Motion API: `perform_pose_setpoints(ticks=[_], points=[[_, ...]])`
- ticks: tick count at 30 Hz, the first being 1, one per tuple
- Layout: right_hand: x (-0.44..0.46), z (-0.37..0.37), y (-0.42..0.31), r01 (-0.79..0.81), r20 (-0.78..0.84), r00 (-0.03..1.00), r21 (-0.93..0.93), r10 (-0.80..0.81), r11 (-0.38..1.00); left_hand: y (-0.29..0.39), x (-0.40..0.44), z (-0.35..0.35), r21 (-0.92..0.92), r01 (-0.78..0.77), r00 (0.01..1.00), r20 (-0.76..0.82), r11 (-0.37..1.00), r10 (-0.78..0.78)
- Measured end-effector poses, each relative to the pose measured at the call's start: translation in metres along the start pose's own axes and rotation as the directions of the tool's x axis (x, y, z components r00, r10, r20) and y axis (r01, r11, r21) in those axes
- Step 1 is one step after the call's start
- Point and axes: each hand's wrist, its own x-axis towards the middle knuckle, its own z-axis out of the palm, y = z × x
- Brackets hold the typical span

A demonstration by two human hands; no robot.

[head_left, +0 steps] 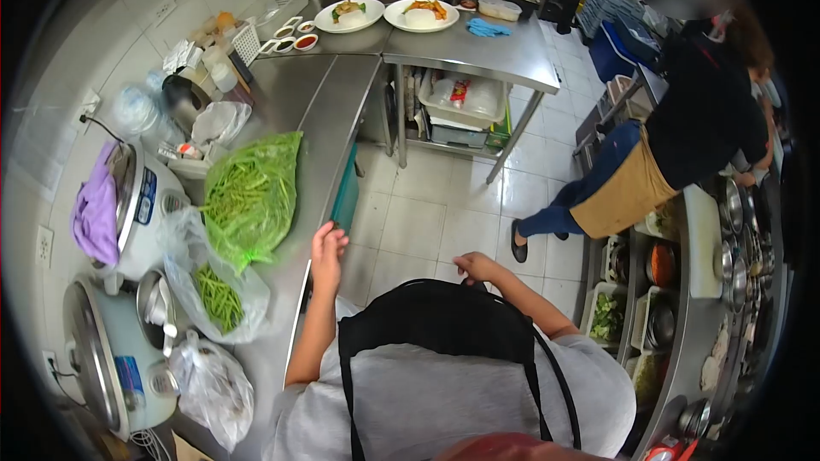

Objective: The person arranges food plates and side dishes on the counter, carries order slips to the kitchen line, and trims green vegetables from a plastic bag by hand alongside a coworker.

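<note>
My left hand (327, 252) is raised beside the counter's edge, fingers apart and slightly bent, holding nothing. In front of my black apron (436, 324), my right hand (476, 268) hangs loosely curled, a small gap between thumb and fingers; no object shows in it. Left of my left hand, a green plastic bag (278, 196) full of long green beans (235, 192) lies open on the steel counter (299, 107). A clear bag (252, 290) with more green beans (219, 299) lies against it. Nearer me sits a knotted plastic bag (213, 388), its contents unclear.
Two rice cookers (137, 205) line the left wall, one under a purple cloth (96, 205). Two plated dishes (348, 15) and blue gloves (488, 27) lie on the far table (478, 55). At right, a co-worker (692, 111) stands by shelves of food bins (606, 316). Tiled floor (418, 222) lies ahead.
</note>
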Motion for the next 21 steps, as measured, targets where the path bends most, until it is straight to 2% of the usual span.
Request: perform_pose_setpoints(ticks=[1,3,4,6,7,10,13,16,19,21], points=[[0.011,-0.013,-0.003,0.031,-0.081,0.996,0.065,-0.026,0.997,-0.003,0.029,0.003,0.107,-0.099,0.991,0.097,0.989,0.089],[0.029,-0.035,-0.001,0.099,-0.242,0.969,0.184,-0.052,0.978,-0.003,0.08,0.017,0.225,-0.26,0.96,0.168,0.939,0.226],[0.04,-0.043,0.001,0.133,-0.272,0.96,0.24,-0.065,0.961,-0.003,0.103,0.026,0.277,-0.341,0.933,0.213,0.898,0.289],[0.064,-0.06,0.001,0.211,-0.337,0.937,0.347,-0.089,0.914,0.014,0.141,0.042,0.55,-0.366,0.929,0.262,0.751,0.261],[0.076,-0.069,0.003,0.189,-0.348,0.936,0.345,-0.062,0.919,0.018,0.157,0.05,0.666,-0.372,0.928,0.283,0.646,0.242],[0.107,-0.111,-0.01,0.129,-0.268,0.963,0.376,-0.025,0.918,0.006,0.205,0.072,0.871,-0.232,0.973,0.208,0.432,0.104],[0.153,-0.168,-0.038,0.192,-0.23,0.966,0.34,-0.116,0.921,-0.006,0.24,0.097,0.96,-0.112,0.993,0.113,0.256,0.011],[0.199,-0.232,-0.106,0.271,-0.14,0.961,0.321,-0.238,0.908,-0.004,0.275,0.125,0.984,-0.067,0.998,0.066,0.167,0.012],[0.248,-0.284,-0.169,0.363,0.019,0.922,0.304,-0.386,0.881,-0.007,0.318,0.156,0.974,-0.025,1.0,0.026,0.224,0.0],[0.265,-0.312,-0.224,0.434,0.101,0.874,0.283,-0.476,0.856,-0.012,0.345,0.177,0.986,-0.065,0.996,0.054,0.157,0.073]])
